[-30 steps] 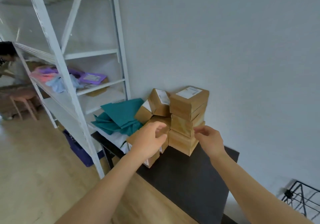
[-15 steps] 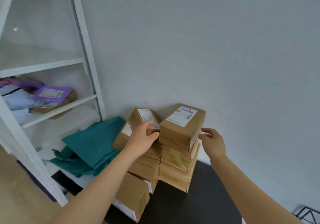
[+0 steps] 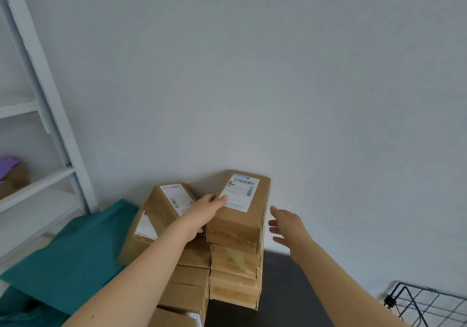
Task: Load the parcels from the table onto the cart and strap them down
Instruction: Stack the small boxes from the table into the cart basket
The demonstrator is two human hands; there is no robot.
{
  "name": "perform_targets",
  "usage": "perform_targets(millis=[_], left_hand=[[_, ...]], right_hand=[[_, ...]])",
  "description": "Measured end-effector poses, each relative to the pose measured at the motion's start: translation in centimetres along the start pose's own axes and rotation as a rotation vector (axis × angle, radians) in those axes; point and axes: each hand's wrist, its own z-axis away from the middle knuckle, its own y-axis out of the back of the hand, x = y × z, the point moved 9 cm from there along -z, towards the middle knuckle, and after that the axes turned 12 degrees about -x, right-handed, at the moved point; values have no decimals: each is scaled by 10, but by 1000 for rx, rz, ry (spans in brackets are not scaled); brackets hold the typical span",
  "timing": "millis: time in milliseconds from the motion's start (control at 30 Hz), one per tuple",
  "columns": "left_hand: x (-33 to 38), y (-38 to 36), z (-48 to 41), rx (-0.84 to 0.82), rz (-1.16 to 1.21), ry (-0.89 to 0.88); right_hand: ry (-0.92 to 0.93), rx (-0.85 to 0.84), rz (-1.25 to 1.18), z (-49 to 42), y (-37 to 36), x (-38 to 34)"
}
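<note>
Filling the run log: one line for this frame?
phase: picking top parcel; left hand: holds its left edge; right hand: open, beside it, apart; stack: on table; wire cart: lower right

The left grip (image 3: 205,215) hides most of its fingers between the top parcel (image 3: 237,215) and the tilted parcel (image 3: 164,203) to its left. The left forearm covers part of the left stack (image 3: 190,276). Label print is too small to read. Picture edges cut off the wire cart (image 3: 427,301), teal cloth (image 3: 63,258), worktop (image 3: 283,288) and shelf rack (image 3: 38,187).
</note>
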Motion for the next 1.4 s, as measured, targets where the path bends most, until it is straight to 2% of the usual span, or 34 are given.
perform_targets(millis=[133, 233, 400, 500, 633, 800, 1000, 1400], left_hand=[[-6, -3, -11, -90, 108, 54], [-2, -2, -18, -109, 62, 53], [19, -10, -19, -121, 92, -63], [30, -9, -16, -72, 164, -126], [32, -9, -7, -82, 293, -129], [38, -27, 5, -124, 299, -170], [38, -78, 16, -229, 365, -233], [24, -229, 27, -553, 324, -138]], right_hand=[[-66, 4, -109, -2, -15, 4], [-74, 24, -127, -6, -20, 4], [-23, 83, -104, -2, -25, -9], [8, 126, -157, 7, -23, -15], [6, 141, -255, 18, -24, -12], [58, 227, -275, 37, -7, -7], [100, 346, -314, 73, 32, 18], [8, 639, -453, 172, 141, 101]])
